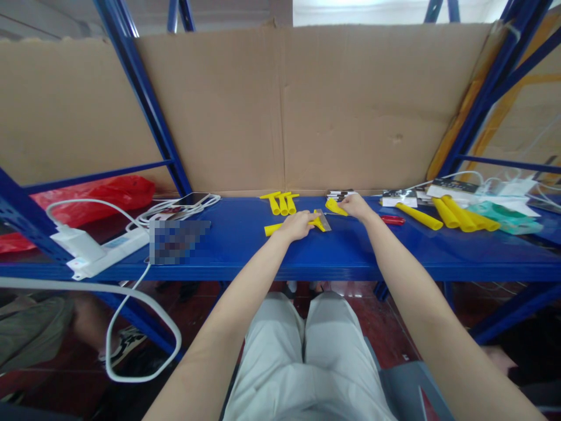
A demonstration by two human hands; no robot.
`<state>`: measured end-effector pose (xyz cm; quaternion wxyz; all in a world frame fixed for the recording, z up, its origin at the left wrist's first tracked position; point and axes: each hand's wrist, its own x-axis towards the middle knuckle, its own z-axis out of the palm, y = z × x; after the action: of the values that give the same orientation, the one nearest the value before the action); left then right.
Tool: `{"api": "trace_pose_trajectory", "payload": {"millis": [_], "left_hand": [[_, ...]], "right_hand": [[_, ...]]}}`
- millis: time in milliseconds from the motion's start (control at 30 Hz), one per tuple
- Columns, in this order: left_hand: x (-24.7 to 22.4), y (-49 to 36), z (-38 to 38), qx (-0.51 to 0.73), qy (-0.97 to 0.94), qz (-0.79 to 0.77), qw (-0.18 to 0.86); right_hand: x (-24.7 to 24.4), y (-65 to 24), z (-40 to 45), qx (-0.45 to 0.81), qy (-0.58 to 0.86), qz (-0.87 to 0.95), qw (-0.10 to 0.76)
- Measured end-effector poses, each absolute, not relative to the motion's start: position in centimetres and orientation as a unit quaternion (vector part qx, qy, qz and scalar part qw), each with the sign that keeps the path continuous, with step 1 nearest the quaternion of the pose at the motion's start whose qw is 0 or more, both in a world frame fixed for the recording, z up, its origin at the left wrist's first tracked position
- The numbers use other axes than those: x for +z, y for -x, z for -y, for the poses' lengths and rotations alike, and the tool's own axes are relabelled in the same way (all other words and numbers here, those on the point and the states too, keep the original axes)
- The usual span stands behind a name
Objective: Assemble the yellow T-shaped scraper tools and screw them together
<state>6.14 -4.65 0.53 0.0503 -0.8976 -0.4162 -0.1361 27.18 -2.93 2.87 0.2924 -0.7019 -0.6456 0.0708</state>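
Note:
My left hand (298,225) is closed around a scraper with a yellow tube handle (273,229) and a flat metal blade (325,221) pointing right. The scraper lies low over the blue shelf top. To the right, the fingers of my right hand (356,206) pinch the end of a small yellow plastic piece (335,207); its exact shape is partly hidden. Just behind that hand sits a small stack of dark-and-white pieces (339,195). Several yellow T-shaped tools (281,203) lie side by side beyond my left hand.
A red-handled tool (392,220) and several yellow tubes (458,214) lie to the right, beside a green plastic bag (504,217). At left are a white power strip (109,251) and coiled cables (197,204). Cardboard (342,111) walls the back between blue posts (144,93).

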Motion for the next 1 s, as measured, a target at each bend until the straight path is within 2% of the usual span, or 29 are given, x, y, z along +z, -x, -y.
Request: {"api": "trace_pose_trajectory", "payload": {"millis": [133,400,1000], "left_hand": [[0.3,-6.2,4.4,-0.144,0.899,0.411,0.044],[0.0,-6.2,4.1,-0.168,0.892,0.419,0.038],[0.0,-6.4,4.5,-0.161,0.886,0.433,0.031]], "right_hand": [[2.8,-26.4,3.2,0.172,0.690,0.594,0.377],[3.3,-25.4,4.4,0.347,0.622,0.582,0.393],[3.1,-23.2,5.4,0.363,0.640,0.592,0.328]]}}
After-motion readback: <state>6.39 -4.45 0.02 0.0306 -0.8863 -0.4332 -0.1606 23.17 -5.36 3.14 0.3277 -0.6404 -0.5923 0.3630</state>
